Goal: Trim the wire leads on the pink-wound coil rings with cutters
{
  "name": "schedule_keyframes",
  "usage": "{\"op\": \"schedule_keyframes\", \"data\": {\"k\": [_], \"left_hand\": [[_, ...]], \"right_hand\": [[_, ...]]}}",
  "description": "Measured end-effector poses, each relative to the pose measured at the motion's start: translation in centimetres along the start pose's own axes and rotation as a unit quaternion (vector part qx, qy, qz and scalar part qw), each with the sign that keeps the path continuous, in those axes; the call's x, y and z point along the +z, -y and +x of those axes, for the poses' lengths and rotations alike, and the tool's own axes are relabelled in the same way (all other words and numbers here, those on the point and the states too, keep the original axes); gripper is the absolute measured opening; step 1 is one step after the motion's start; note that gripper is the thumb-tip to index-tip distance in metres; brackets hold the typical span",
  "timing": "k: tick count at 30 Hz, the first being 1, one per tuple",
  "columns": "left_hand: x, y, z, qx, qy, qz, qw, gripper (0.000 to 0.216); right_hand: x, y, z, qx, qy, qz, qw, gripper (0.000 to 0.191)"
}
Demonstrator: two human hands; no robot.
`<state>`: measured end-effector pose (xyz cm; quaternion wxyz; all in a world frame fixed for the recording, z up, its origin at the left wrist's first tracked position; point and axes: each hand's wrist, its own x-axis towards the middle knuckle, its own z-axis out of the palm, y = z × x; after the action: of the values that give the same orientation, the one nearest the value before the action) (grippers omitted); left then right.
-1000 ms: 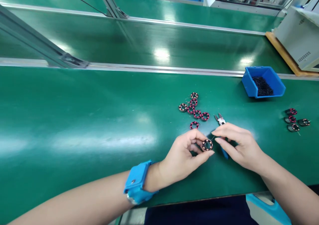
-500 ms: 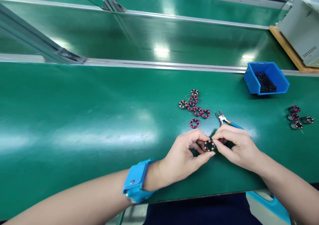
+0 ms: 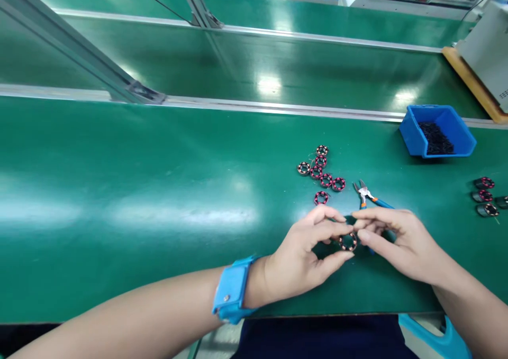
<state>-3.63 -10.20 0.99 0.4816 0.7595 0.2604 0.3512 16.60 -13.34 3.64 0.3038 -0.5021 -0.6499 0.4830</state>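
The left hand pinches a copper-and-black ring between thumb and fingers, in front of the pliers and slightly to their left. The right hand curls just beside the ring, partly covering the pliers; its thumb and fingers are drawn near together, and we cannot tell whether they grip anything. The pliers lie on the green table with their blades spread, showing handles of orange and blue. Left of the pliers we see a loose cluster of six rings in red, black and copper, with a seventh ring just nearer to us. Behind the pliers and to their right, a blue bin holds a heap of small black pieces. Well to the right of the pliers are four dark-sided rings, one cut off by the edge of our view. A blue strap circles the left wrist, in front of the pliers and left of them. Beyond the pliers, a metal rail runs crosswise; farther back to their right, a pale grey box rests on a wooden board.
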Motion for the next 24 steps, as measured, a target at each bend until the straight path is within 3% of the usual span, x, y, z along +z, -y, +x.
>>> {"op": "schedule_keyframes", "data": {"k": [2, 5, 10, 13, 15, 17, 20, 21, 24], "left_hand": [[0.1, -0.1, -0.2, 0.051, 0.015, 0.023, 0.998, 0.027], [0.3, -0.2, -0.5, 0.068, 0.035, 0.03, 0.997, 0.032], [0.1, -0.7, -0.2, -0.035, 0.018, 0.017, 0.999, 0.059], [-0.4, -1.0, 0.4, -0.071, 0.057, 0.005, 0.996, 0.031], [-0.8, -1.0, 0.6, -0.078, 0.062, -0.017, 0.995, 0.026], [-1.3, -0.8, 0.8, -0.078, 0.0, -0.06, 0.995, 0.028], [-1.7, -0.5, 1.0, -0.076, -0.151, -0.105, 0.98, 0.028], [-1.7, -0.4, 1.2, -0.074, -0.162, -0.092, 0.98, 0.027], [-1.2, -0.7, 1.6, -0.063, -0.057, 0.006, 0.996, 0.025]], "right_hand": [[-0.2, 0.2, -0.1, 0.081, 0.032, 0.079, 0.993, 0.024], [-0.1, 0.0, -0.2, 0.124, 0.06, 0.152, 0.979, 0.027], [0.4, -0.6, -0.2, 0.126, 0.021, 0.19, 0.973, 0.029], [0.6, -0.8, -0.1, 0.129, 0.031, 0.216, 0.967, 0.028], [0.8, -0.9, 0.1, 0.132, 0.024, 0.225, 0.965, 0.028], [1.0, -0.9, 0.3, 0.139, 0.002, 0.227, 0.964, 0.028], [1.1, -1.0, 0.6, 0.146, -0.028, 0.231, 0.962, 0.029], [1.2, -1.1, 0.6, 0.145, -0.032, 0.235, 0.961, 0.03], [1.4, -1.1, 0.7, 0.132, -0.023, 0.254, 0.958, 0.029]]}}
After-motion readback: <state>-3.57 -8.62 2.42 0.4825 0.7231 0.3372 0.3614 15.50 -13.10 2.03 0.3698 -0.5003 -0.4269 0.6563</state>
